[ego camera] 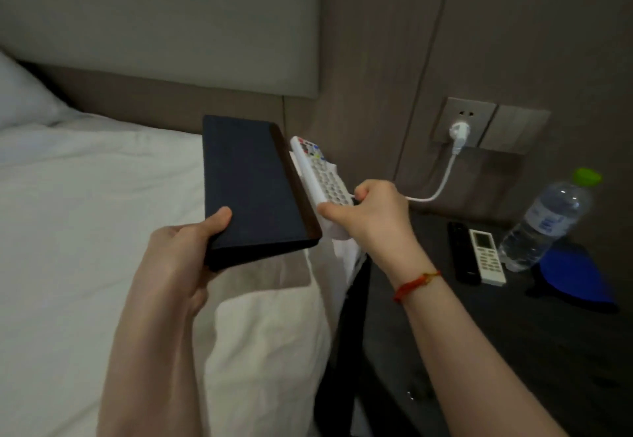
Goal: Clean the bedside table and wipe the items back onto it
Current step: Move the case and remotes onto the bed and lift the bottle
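My left hand (185, 251) grips a flat dark blue tray or folder (253, 186) by its near corner and holds it above the bed's edge. My right hand (373, 217) grips a white remote (325, 176) with coloured buttons, together with a white cloth (342, 245) that hangs below the hand. The remote lies right beside the tray's brown side edge. The dark bedside table (513, 351) stands to the right. On it lie a black remote (462, 251) and a white air-conditioner remote (486, 258), side by side.
A clear water bottle (544, 224) with a green cap stands at the table's back right, beside a blue object (575, 275). A white plug and cable (452, 159) run from the wall socket. The white bed (102, 214) fills the left.
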